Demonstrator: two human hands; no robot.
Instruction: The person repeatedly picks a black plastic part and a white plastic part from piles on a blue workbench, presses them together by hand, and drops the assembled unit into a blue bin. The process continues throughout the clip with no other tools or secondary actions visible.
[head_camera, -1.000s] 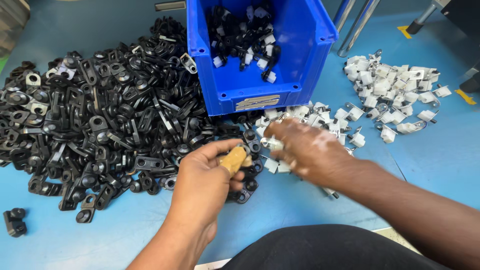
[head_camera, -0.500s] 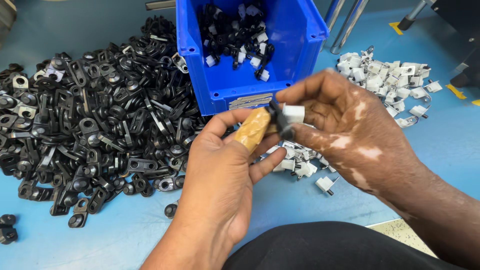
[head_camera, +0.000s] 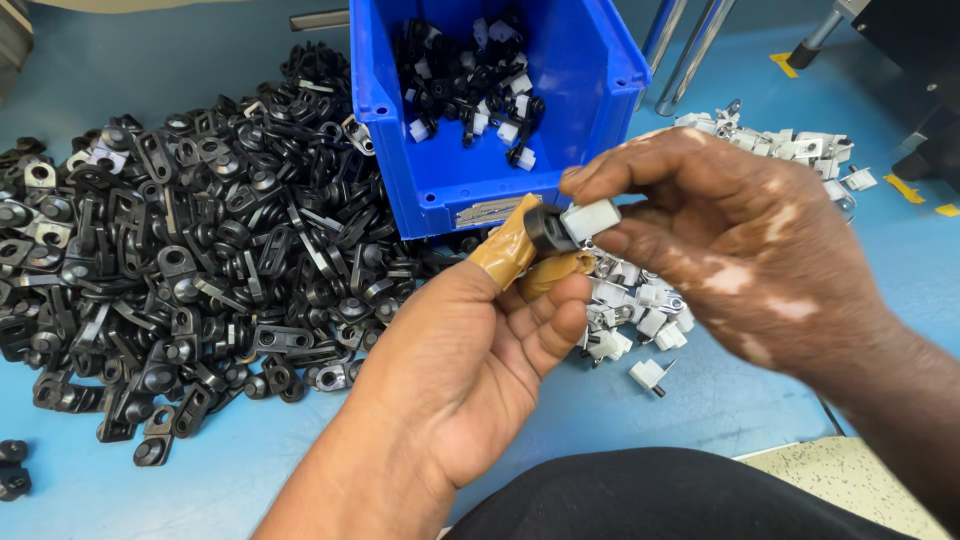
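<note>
My left hand (head_camera: 470, 350) pinches the black clip (head_camera: 549, 227), right hand (head_camera: 720, 240) pinching the white insert (head_camera: 590, 219); light, stiff, edge-grip

Black plastic part (head_camera: 549, 228): small, rounded, held at frame centre just below the blue bin's front wall, pinched between tan-taped fingertips. White plastic clip (head_camera: 590, 219): small, blocky, touching the black part's right side, its long axis near horizontal, gripped from upper right.
</note>
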